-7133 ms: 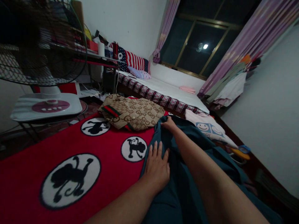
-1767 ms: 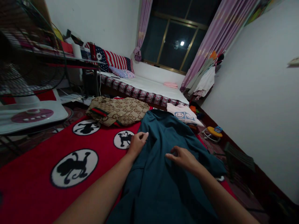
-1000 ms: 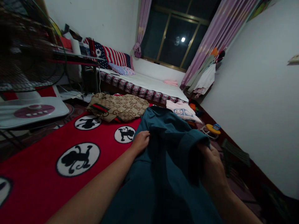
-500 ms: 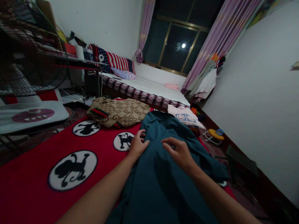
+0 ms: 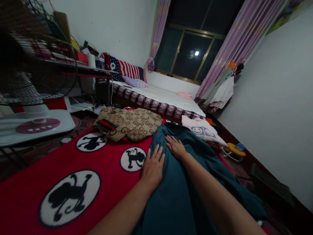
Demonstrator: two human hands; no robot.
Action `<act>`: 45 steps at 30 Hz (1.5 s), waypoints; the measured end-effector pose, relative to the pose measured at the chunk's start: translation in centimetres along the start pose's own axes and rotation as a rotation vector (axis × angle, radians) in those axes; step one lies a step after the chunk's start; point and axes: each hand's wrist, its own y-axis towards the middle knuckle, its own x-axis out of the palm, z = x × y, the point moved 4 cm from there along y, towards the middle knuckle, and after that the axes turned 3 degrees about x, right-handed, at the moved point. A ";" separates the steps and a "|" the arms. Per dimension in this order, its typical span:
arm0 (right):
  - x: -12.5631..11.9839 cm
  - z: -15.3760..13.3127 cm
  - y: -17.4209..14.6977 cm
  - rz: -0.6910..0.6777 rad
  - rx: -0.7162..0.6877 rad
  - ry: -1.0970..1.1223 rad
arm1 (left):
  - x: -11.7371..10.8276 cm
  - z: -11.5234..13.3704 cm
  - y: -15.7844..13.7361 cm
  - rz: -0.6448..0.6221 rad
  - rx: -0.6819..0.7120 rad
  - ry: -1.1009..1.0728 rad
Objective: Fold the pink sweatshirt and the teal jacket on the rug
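Observation:
A dark teal garment [image 5: 168, 195] lies spread over the red blanket [image 5: 110, 182], its far end near the middle of the view. My left hand [image 5: 153, 164] rests flat on the garment's left edge, fingers stretched out. Farther up, my right hand [image 5: 176, 147] lies palm down on the cloth, its fingers spread and pointing to the upper left. Neither hand grips anything. My right forearm covers part of the garment. Just beyond its far end are a brown patterned garment [image 5: 137, 122] on the left and a folded pink shirt [image 5: 201, 129] with smiley prints on the right.
A fan [image 5: 36, 65] with a white base stands at the left, beside a cluttered desk [image 5: 85, 70]. At the back is a bed [image 5: 158, 93] under the window. On the right floor are a yellow stool [image 5: 236, 149] and a dark green chair [image 5: 271, 182].
My right hand has moved forward and flattened onto the teal garment from a curled pose above it. My left hand has laid its fingers out flat. The view has shifted slightly.

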 end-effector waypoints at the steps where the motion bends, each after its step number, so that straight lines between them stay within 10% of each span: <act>1: -0.3 0.1 0.6 -0.025 0.049 -0.042 | 0.3 -0.1 0.0 -0.008 -0.012 0.000; 8: -1.4 -2.8 2.9 0.105 0.088 -0.037 | 0.6 -0.2 -0.1 -0.027 -0.069 -0.048; 16: 2.8 -2.1 1.4 -0.156 0.152 0.181 | 0.2 -0.4 -0.1 -0.068 -0.107 -0.082; 25: -4.3 -5.4 -14.2 0.098 -0.048 0.533 | 0.6 -0.8 0.0 -0.110 -0.095 -0.082; 32: -7.6 -13.4 -27.4 -0.196 -0.347 0.495 | 0.1 -0.8 0.1 -0.140 -0.091 -0.060; 45: -5.5 -13.4 -28.1 -0.104 -0.266 0.489 | -3.8 1.0 3.2 -0.483 -0.095 0.167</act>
